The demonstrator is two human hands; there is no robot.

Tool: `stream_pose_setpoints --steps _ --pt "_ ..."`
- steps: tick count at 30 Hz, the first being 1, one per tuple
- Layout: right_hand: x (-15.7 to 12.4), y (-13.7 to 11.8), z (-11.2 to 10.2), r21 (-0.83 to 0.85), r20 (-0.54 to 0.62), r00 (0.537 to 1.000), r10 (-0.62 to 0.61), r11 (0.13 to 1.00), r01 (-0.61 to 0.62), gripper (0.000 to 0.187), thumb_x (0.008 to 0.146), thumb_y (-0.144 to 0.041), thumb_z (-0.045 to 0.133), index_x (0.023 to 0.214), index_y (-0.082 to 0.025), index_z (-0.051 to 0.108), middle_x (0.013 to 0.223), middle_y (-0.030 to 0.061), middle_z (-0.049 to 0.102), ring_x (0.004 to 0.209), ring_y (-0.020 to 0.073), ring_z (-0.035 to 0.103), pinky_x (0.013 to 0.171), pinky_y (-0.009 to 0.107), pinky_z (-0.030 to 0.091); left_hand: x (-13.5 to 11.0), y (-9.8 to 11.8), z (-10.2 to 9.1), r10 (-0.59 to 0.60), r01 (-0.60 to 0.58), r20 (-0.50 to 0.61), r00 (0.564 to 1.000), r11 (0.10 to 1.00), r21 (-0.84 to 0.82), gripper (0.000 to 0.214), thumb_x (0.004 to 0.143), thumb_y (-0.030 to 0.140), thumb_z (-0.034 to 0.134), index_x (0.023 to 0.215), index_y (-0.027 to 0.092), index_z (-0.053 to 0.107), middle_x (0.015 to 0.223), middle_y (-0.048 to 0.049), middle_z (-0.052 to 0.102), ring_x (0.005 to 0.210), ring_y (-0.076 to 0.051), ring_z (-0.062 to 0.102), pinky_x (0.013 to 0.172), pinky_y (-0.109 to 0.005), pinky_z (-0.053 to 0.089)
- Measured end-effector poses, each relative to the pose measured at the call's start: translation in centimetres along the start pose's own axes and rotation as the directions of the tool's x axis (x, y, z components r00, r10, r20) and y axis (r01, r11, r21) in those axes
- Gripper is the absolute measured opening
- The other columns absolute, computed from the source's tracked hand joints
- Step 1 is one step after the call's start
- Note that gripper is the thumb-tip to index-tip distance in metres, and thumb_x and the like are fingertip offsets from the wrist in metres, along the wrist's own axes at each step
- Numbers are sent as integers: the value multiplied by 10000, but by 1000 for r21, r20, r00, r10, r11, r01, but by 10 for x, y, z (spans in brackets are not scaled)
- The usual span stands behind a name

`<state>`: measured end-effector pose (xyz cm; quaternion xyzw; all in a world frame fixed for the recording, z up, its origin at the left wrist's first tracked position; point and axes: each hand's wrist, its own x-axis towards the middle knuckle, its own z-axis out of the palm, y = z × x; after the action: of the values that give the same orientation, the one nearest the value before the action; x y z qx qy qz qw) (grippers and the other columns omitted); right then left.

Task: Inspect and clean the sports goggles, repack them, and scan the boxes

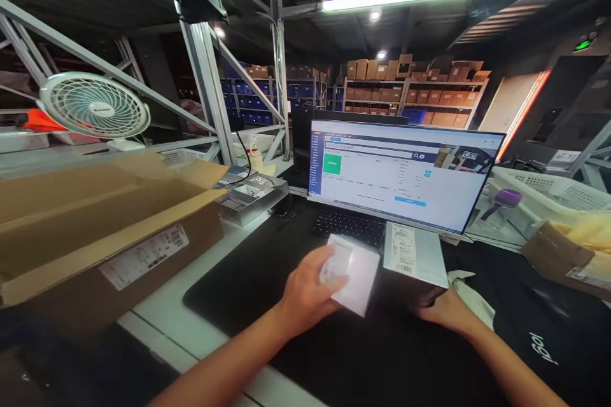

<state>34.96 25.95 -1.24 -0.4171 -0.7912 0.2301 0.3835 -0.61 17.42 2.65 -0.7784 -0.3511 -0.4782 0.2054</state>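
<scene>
My left hand (310, 283) grips a small white box (356, 273) by its left side, thumb across the face and fingers on the edge, above the black desk mat (258, 267). To the right, my right hand (443, 310) holds a larger grey box (424, 253) at its lower right corner; most of those fingers are hidden beneath it. A white printed label with a barcode runs along the top of the grey box. The two boxes are close to each other, in front of the keyboard (348, 226).
A big open cardboard carton (143, 254) stands at the left. Behind the keyboard is a lit monitor (405, 172). A grey tray (251, 197), a fan (95, 105) and a computer mouse (279, 208) are left of it. Dark cloth (539, 305) and a white basket (554, 194) lie right.
</scene>
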Motion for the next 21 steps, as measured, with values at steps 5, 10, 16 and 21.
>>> stream_pose_setpoints --steps 5,10,16,21 --pt "-4 -25 0 95 49 997 -52 994 47 830 573 -321 711 1368 -181 518 1321 162 622 1182 423 605 1051 598 466 7 -11 16 -299 361 206 932 817 -449 1359 572 587 900 1591 262 62 1642 -253 106 1454 -435 355 1077 -578 473" --pt "-6 -34 3 141 46 998 -52 989 45 759 558 -309 702 1302 -197 600 1325 141 629 1208 423 591 1069 591 463 15 -29 32 -185 392 436 881 802 -450 1118 787 454 764 1608 218 42 1593 -233 266 1520 -408 215 1204 -637 246" --pt "-22 -20 9 117 196 974 117 983 -142 644 578 -561 781 1124 -221 744 1123 120 724 1128 409 641 1026 520 530 23 0 32 -400 486 278 873 689 -537 998 813 656 679 1595 260 202 1573 -180 258 1485 -401 263 1217 -624 233" --pt "-28 -24 17 130 176 968 178 971 -202 811 628 -734 730 1179 -140 734 1062 176 738 1158 417 636 1050 500 507 23 11 22 -577 671 379 723 458 -584 947 787 721 670 1547 281 319 1524 -141 348 1446 -377 337 1215 -572 260"
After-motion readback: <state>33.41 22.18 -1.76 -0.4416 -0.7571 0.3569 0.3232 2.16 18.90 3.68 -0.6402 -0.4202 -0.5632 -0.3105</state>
